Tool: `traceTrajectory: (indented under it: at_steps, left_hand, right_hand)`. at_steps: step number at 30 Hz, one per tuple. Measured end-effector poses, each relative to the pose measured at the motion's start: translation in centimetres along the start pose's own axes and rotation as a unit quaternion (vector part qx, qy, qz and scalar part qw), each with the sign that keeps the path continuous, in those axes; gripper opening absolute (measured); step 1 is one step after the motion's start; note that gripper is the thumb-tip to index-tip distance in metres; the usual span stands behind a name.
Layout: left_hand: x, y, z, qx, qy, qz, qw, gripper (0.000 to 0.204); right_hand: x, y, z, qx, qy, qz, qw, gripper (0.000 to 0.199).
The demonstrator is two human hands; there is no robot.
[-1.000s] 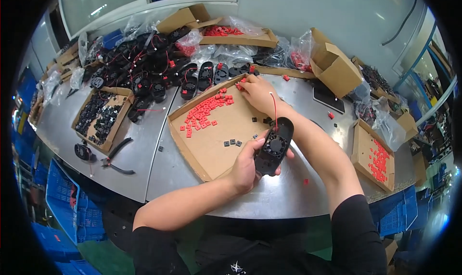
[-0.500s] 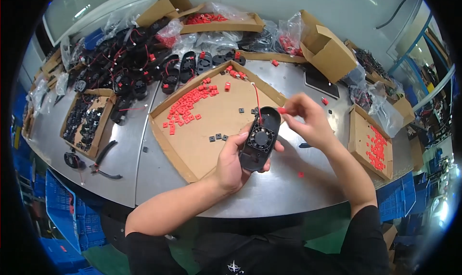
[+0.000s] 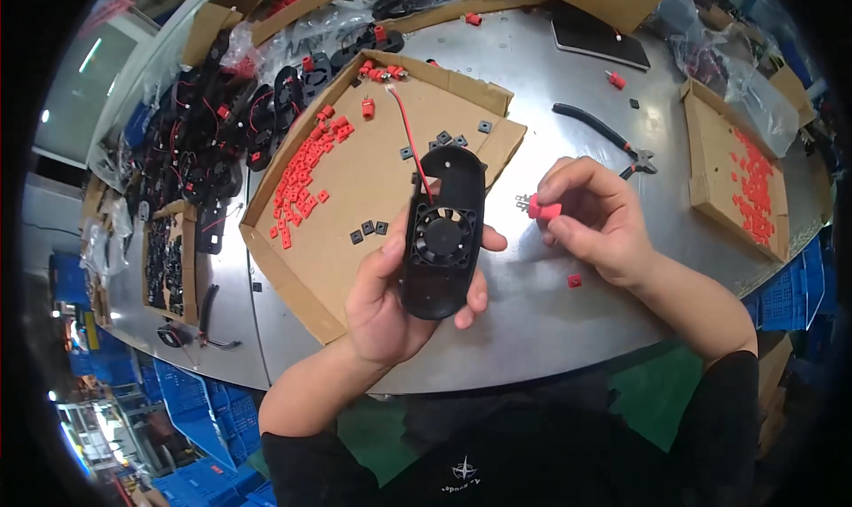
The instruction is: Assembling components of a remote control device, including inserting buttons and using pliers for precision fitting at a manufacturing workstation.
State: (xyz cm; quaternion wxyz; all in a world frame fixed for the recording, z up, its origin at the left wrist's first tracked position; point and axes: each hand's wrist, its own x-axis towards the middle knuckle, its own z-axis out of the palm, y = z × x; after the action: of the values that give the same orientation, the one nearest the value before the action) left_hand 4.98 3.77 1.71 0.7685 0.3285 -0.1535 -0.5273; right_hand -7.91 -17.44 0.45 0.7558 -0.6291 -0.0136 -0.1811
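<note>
My left hand (image 3: 382, 316) grips a long black plastic housing (image 3: 424, 296) from below, its open side facing up. A small round fan (image 3: 442, 237) sits in the middle of the housing, and a red wire (image 3: 409, 127) with a pale plug at its tip runs up from it. Off to the right, my right hand (image 3: 608, 227) pinches a small red connector (image 3: 543, 210) between thumb and fingers. Metal terminals stick out of the connector's left end, toward the housing, with a gap between the two.
Behind the housing lies a shallow cardboard tray (image 3: 304, 298) with red and black square pieces. Diagonal cutters (image 3: 603, 132) rest right of it. Another box (image 3: 714, 192) of red pieces stands far right. Wired black housings (image 3: 209, 143) pile up at left; a dark flat device (image 3: 599, 41) lies behind.
My right hand has drawn back from the housing's upper end toward the right, bringing the red connector along and exposing its terminals. The view has shifted, and the cutters now show fully.
</note>
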Motion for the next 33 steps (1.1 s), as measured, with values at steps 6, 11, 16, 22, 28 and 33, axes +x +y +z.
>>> traceTrajectory:
  at_steps: [6, 11, 16, 22, 28, 33]
  left_hand:
    - [-0.5, 0.5, -1.0, -0.104, -0.122, -0.031, 0.987, 0.059]
    - [-1.0, 0.1, 1.0, 0.563, 0.033, 0.122, 0.817, 0.075]
    - [-1.3, -0.2, 0.7, 0.614, -0.004, 0.132, 0.778, 0.073]
    - [-1.0, -0.7, 0.2, 0.544, -0.011, 0.166, 0.823, 0.074]
    - [-1.0, -0.9, 0.5, 0.481, 0.008, 0.197, 0.854, 0.068]
    - [-1.1, -0.3, 0.7, 0.478, 0.016, 0.179, 0.860, 0.072]
  right_hand:
    - [-0.9, -0.2, 0.0, -0.031, -0.012, -0.021, 0.999, 0.016]
    - [-0.5, -0.5, -0.7, -0.041, 0.072, -0.134, 0.988, 0.020]
    - [-0.6, -1.8, -0.5, -0.130, -0.005, -0.223, 0.966, 0.023]
    - [-0.3, -1.8, -0.7, -0.214, -0.077, -0.210, 0.951, 0.034]
    - [-0.4, -2.8, -0.7, -0.276, -0.079, -0.203, 0.936, 0.029]
    - [-0.4, -2.8, -1.1, -0.256, -0.025, -0.159, 0.953, 0.027]
